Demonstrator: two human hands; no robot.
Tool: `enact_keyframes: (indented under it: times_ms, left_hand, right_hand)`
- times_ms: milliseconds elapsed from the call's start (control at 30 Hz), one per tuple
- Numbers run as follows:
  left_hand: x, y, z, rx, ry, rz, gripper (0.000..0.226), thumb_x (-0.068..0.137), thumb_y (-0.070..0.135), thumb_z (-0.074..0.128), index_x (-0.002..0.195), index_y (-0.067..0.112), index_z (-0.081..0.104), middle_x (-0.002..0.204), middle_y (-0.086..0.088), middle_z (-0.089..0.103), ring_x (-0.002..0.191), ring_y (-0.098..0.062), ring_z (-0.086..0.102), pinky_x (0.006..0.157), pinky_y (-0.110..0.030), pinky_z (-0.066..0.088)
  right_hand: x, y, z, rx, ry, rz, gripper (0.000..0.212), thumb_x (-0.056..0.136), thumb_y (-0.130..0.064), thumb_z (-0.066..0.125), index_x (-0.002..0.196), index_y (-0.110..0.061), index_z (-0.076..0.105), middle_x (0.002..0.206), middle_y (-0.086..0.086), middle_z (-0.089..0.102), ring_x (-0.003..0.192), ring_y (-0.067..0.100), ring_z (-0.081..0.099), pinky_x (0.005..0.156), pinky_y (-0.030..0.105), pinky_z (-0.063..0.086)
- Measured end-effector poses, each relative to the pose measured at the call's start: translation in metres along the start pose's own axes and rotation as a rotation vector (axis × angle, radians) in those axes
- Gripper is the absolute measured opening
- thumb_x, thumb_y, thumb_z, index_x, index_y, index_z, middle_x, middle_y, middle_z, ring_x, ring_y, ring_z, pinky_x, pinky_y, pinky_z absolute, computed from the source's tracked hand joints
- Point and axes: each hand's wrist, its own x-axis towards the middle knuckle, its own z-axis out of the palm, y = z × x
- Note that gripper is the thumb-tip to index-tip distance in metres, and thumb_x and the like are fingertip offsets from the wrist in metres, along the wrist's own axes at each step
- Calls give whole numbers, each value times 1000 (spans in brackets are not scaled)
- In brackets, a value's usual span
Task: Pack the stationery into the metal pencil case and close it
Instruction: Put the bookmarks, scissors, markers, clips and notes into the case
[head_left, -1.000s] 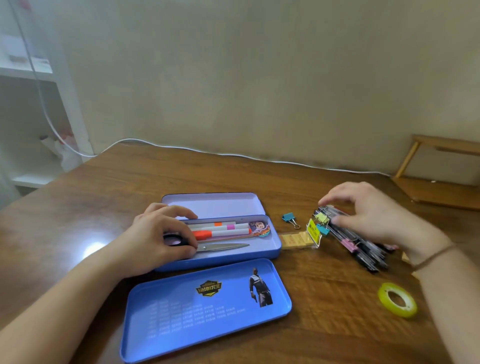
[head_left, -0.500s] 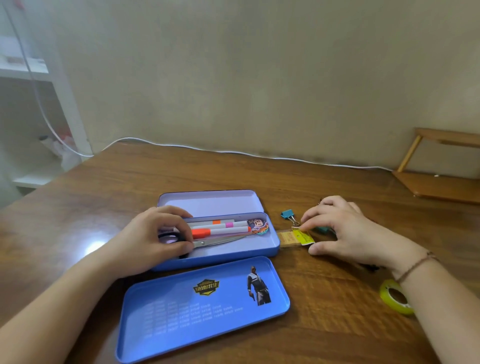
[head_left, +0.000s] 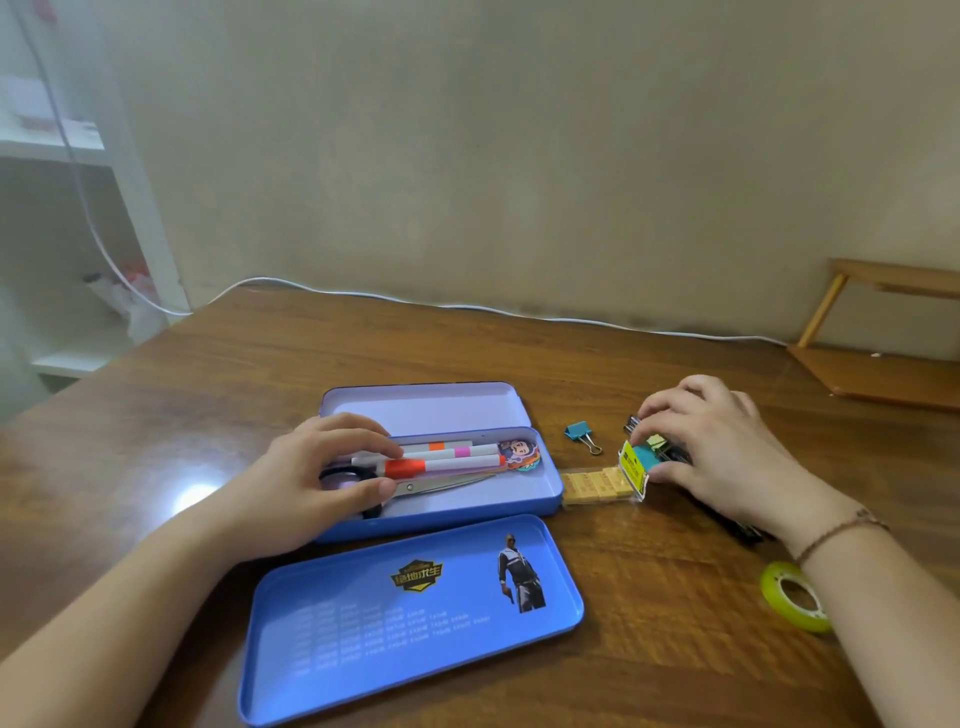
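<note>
A plain wall backs a brown wooden table (head_left: 260, 374), with a white cable along its far edge. The blue case (head_left: 540, 493) lies open at the middle, long axis left to right, with its raised inner tray behind; its lid (head_left: 363, 639) lies loose on the near side, printed face up. Inside the case are marker pens (head_left: 452, 460) and scissors (head_left: 441, 486), all lying along its length.

The left hand (head_left: 306, 483) rests on the case's left end, fingers curled over the scissor handles and pens, pressing rather than lifting.

The right hand (head_left: 727, 457) is right of the case, fingers closed around a clear pack (head_left: 636, 467) of binder clips with a yellow label. This pack sits just beyond the case's right end, touching or nearly touching a tan strip (head_left: 592, 486) that runs to the case wall. So the pack's way into the case is leftward, and the right hand is much nearer.

A loose blue clip (head_left: 579, 432) lies a little farther back, between case and right hand. A yellow-green tape roll (head_left: 795, 597) sits near the right wrist.
</note>
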Motion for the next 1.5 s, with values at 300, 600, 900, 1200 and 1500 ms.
enact_keyframes:
  times_ms: [300,600,900,1200,1500]
  left_hand:
    - [2,0,-1,6,-5,-1,42,75,65,59,107,41,70,115,25,61,117,-1,53,103,-33,43]
    - [2,-3,0,8,-6,-14,41,75,66,58,107,42,68,116,26,60,116,-3,53,105,-41,42]
    - [4,-5,1,-5,-4,-24,39,74,65,57,108,46,64,117,28,57,116,-5,52,106,-49,38]
    - [4,-7,2,-10,5,-29,38,74,64,57,106,44,65,116,25,59,116,-6,53,104,-50,39]
    - [5,-9,3,2,2,-25,37,76,63,57,106,44,64,117,24,60,116,-7,53,104,-51,39]
  right_hand:
    - [-2,-31,-21,660,428,134,27,77,-7,76,92,-28,70,80,-7,69,73,9,65,61,8,48]
    - [43,-98,3,722,76,143,9,73,-28,83,76,-26,74,74,-6,65,66,12,53,57,29,44]
    - [48,-100,13,300,201,80,26,76,-38,77,93,-38,57,101,-14,56,101,11,45,76,30,44]
    - [69,-50,-10,-15,-254,135,31,86,-43,61,117,-47,60,122,-5,54,115,21,49,99,43,45]
    - [55,-53,-19,102,1,44,15,79,-36,76,84,-36,61,88,-11,57,86,15,55,75,28,46]
